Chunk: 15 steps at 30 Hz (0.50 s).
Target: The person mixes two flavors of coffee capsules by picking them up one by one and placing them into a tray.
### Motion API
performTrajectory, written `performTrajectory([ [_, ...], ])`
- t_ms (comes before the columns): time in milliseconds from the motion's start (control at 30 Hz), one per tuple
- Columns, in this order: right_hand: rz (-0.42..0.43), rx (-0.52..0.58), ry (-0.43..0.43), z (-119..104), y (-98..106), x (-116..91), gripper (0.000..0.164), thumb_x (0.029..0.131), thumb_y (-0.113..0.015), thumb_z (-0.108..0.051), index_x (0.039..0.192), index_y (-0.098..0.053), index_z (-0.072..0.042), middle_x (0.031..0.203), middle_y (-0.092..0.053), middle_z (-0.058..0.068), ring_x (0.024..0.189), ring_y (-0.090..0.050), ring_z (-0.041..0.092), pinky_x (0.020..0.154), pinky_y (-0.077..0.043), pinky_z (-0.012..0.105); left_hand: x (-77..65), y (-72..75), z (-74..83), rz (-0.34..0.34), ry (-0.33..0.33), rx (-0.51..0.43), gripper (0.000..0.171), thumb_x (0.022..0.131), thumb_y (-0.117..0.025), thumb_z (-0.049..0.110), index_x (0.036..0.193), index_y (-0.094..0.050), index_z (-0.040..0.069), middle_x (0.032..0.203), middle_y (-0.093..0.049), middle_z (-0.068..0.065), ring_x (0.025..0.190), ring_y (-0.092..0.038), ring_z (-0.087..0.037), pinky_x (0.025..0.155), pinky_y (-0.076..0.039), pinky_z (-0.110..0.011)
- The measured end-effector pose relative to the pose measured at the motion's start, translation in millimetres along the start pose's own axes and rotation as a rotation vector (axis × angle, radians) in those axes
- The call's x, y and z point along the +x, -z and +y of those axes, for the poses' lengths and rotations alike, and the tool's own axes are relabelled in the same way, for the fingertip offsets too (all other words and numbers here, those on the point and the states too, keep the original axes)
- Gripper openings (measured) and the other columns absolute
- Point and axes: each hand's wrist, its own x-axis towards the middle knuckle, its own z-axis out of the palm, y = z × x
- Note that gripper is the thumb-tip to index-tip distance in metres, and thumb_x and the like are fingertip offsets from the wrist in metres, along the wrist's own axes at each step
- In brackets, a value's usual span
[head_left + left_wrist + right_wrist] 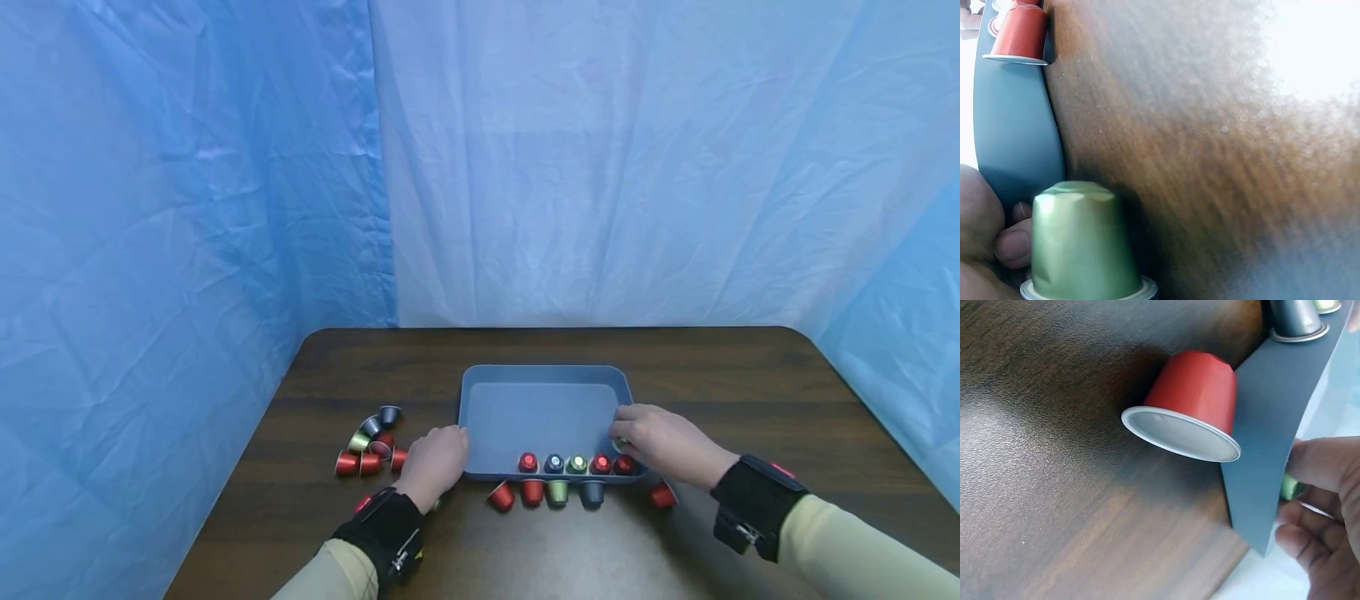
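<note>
A blue-grey tray (536, 412) lies on the table. My left hand (437, 458) grips its left rim near the front corner, fingers curled. Close by that hand in the left wrist view stands a green coffee capsule (1082, 244), mostly hidden in the head view. Over the tray's right side, my right hand (663, 437) pinches another green capsule (1291, 487) between thumb and fingers, just inside the rim. Along the tray's front edge inside runs a row of capsules: red (528, 462), dark blue (554, 463), green (577, 464) and two more red.
Before the tray lie several capsules, among them a dark blue one (592, 495) and a red one (663, 495) below my right hand. A loose cluster with red capsules (347, 463) sits left of my left hand. Blue sheets (600, 167) hang behind the table.
</note>
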Motion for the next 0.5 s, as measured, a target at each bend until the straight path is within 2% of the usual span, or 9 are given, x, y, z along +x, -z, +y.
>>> performTrajectory([
  [500, -0.009, 0.018, 0.088, 4.0, -3.6, 0.7, 0.024, 0.079, -0.089, -0.010, 0.101, -0.080, -0.013, 0.092, -0.071, -0.001, 0.082, -0.060, 0.011, 0.071, -0.055, 0.024, -2.5, 2.0, -0.4, -0.005, -0.006, 0.002, 0.017, 0.102, -0.064, 0.020, 0.107, -0.068, 0.005, 0.081, -0.058, -0.006, 0.075, -0.060, -0.021, 0.073, -0.057, -0.042],
])
